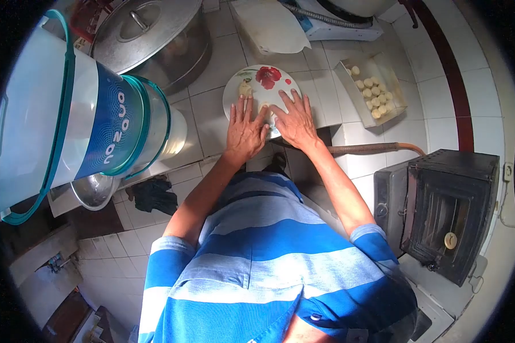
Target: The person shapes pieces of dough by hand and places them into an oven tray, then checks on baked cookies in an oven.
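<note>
A white plate with a red flower print (232, 90) lies on the tiled counter in front of me. My left hand (246, 134) rests over its near left part, fingers stretched out, with fingertips at a pale lump of dough (245, 88). Over the right side is my right hand (296, 124), its fingers spread apart. A second small piece of dough (264, 107) lies on the plate between the two hands, partly covered by fingers that touch it. Neither hand is wrapped around anything.
A rectangular tray (396, 71) with several round dough pieces stands to the right. At left are stacked buckets (106, 120) and a large lidded metal pot (177, 57). A metal bowl (94, 191) sits below them. A black oven (449, 211) stands at right.
</note>
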`<state>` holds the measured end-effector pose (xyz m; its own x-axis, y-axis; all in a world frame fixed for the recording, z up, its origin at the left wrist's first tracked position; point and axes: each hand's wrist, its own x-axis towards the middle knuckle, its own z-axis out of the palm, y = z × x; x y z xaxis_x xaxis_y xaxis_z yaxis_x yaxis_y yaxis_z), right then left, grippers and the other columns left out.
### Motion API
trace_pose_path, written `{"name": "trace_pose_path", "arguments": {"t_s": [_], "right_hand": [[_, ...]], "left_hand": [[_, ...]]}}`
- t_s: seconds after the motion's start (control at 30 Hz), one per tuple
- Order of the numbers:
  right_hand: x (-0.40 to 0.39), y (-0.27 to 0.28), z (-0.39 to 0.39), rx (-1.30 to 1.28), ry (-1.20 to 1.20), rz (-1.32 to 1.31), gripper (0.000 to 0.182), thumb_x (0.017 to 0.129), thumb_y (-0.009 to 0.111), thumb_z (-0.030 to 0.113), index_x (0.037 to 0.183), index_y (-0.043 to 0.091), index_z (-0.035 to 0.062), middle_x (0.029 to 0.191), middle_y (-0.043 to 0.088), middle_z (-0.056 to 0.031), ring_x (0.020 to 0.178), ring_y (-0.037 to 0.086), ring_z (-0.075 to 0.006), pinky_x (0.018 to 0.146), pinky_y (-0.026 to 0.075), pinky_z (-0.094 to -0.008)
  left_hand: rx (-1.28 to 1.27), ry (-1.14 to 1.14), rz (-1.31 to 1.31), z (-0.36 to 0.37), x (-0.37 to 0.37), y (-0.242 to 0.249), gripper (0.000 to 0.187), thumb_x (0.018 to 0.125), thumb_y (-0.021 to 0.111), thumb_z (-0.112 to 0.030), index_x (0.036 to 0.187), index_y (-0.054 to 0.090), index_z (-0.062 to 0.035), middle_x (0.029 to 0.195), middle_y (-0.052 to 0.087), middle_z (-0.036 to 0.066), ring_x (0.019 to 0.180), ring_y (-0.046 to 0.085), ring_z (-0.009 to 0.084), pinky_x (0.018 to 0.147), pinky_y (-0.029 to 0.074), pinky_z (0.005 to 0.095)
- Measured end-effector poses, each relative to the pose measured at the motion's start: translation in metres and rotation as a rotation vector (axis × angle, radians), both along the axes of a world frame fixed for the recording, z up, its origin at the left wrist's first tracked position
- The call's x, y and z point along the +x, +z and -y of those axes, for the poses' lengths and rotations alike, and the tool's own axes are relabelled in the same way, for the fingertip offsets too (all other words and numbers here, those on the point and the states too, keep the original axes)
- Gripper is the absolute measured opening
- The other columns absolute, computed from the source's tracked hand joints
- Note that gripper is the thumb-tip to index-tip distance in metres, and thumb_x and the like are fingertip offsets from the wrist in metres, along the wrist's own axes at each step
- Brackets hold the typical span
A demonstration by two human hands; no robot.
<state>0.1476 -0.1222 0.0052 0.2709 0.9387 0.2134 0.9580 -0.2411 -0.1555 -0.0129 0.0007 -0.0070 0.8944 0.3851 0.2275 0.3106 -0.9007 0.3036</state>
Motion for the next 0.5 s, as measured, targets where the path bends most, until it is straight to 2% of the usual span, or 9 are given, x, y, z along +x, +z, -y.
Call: {"name": "trace_pose_path", "arguments": {"t_s": [0.13, 0.2, 0.5], "right_hand": [[0.0, 0.0, 0.004, -0.01, 0.007, -0.009, 0.038, 0.095, 0.058, 0.027, 0.13, 0.066, 0.0144, 0.153, 0.045, -0.0178, 0.146, 0.033, -0.0438, 0.121, 0.023, -0.0638], [-0.001, -0.001, 0.006, -0.003, 0.016, -0.022, 0.038, 0.095, 0.059, 0.027, 0.13, 0.066, 0.0143, 0.152, 0.045, -0.0174, 0.146, 0.034, -0.0435, 0.121, 0.024, -0.0636], [-0.012, -0.004, 0.013, 0.006, 0.007, -0.077, 0.038, 0.095, 0.059, 0.026, 0.13, 0.066, 0.0143, 0.15, 0.048, -0.017, 0.145, 0.035, -0.0428, 0.122, 0.023, -0.063]], "left_hand": [[-0.052, -0.04, 0.003, 0.007, -0.002, -0.003, 0.054, 0.098, 0.061, -0.033, 0.148, 0.049, -0.0159, 0.159, 0.034, 0.027, 0.151, 0.024, 0.0503, 0.119, 0.025, 0.0664], [-0.045, -0.021, -0.005, 0.01, -0.003, -0.001, 0.053, 0.1, 0.056, -0.037, 0.146, 0.052, -0.0131, 0.158, 0.035, 0.026, 0.151, 0.024, 0.0468, 0.122, 0.021, 0.0624], [-0.101, -0.006, 0.028, 0.02, -0.01, 0.0, 0.051, 0.099, 0.059, -0.037, 0.143, 0.056, -0.0114, 0.157, 0.037, 0.025, 0.151, 0.024, 0.0469, 0.121, 0.022, 0.0615]]}}
